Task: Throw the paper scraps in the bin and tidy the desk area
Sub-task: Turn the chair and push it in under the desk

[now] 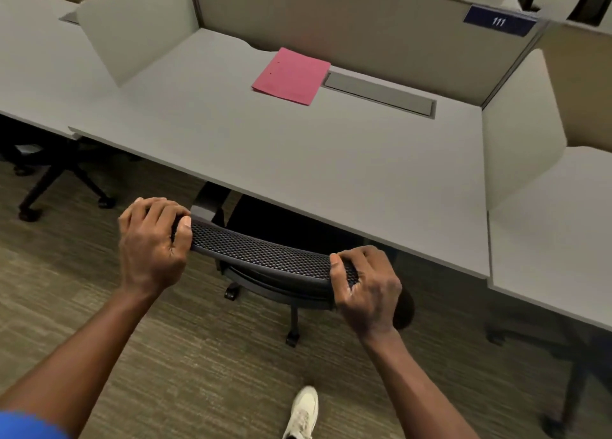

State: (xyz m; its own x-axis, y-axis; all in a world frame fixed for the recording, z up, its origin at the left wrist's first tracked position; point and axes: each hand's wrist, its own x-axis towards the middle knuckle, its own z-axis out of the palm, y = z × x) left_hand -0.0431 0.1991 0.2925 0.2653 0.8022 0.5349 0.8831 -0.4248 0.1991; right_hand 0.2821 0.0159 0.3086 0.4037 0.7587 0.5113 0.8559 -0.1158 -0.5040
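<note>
A black office chair [265,253] with a mesh backrest stands tucked partly under the grey desk [298,160]. My left hand [152,243] grips the left end of the backrest's top edge. My right hand [367,289] grips its right end. A pink paper folder [291,76] lies flat on the desk near the back, beside a grey cable cover [381,94]. No paper scraps or bin show in this view.
Grey divider panels [139,31] wall the desk on the left, back and right, with a blue tag reading 111 [499,21]. Neighbouring desks adjoin both sides. Another chair's base [63,180] sits on the carpet at left. My white shoe [303,412] is below.
</note>
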